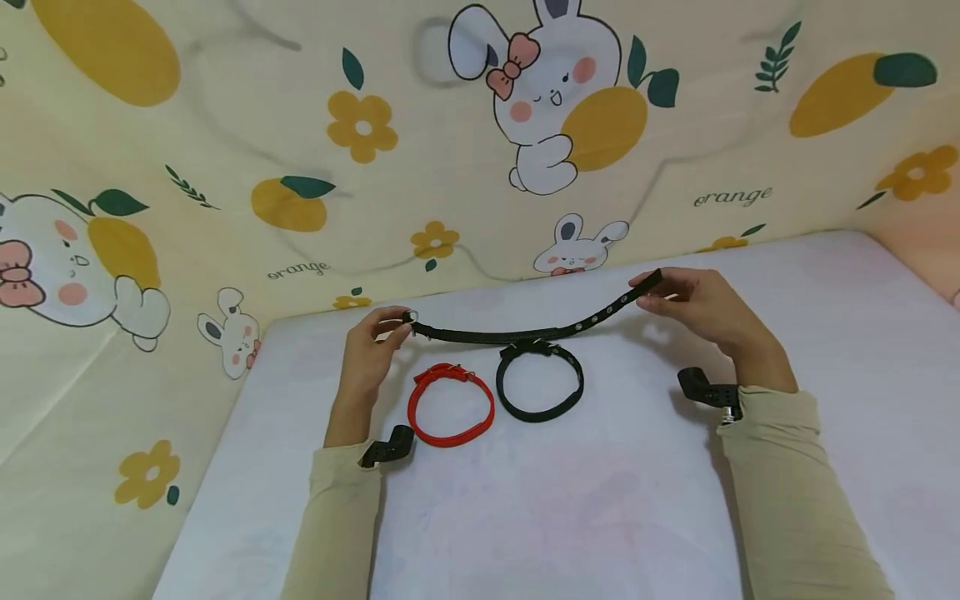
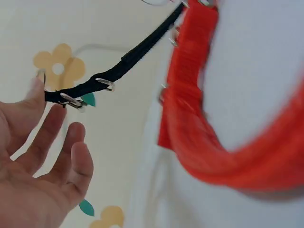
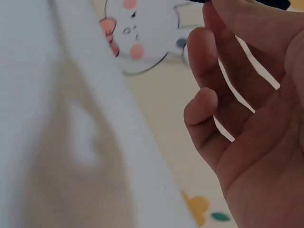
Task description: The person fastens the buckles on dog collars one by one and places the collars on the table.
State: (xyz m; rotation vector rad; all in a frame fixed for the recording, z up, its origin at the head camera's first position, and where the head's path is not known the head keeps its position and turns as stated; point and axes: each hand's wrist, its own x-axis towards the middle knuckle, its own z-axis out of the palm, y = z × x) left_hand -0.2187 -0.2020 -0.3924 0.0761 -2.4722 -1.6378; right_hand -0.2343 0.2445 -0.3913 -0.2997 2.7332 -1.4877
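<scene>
A black collar (image 1: 487, 337), unbuckled, is stretched between both hands and sags slightly in the middle. My left hand (image 1: 369, 350) pinches its buckle end between thumb and index finger; the metal buckle (image 2: 72, 100) shows beside the fingertips in the left wrist view. At the other end, my right hand (image 1: 708, 312) pinches the tip past a row of metal eyelets. Nearer to me, a red collar (image 1: 452, 440) lies fastened in a loop on the white table (image 1: 570, 517). To its right lies a second black collar (image 1: 540, 415), also looped, its top overlapped by the stretched one in the head view.
Behind the table rises a cream cloth (image 1: 465, 192) printed with rabbits, flowers and oranges. A black wrist camera (image 1: 388, 447) sits on the left sleeve, another black wrist camera (image 1: 708, 390) on the right one.
</scene>
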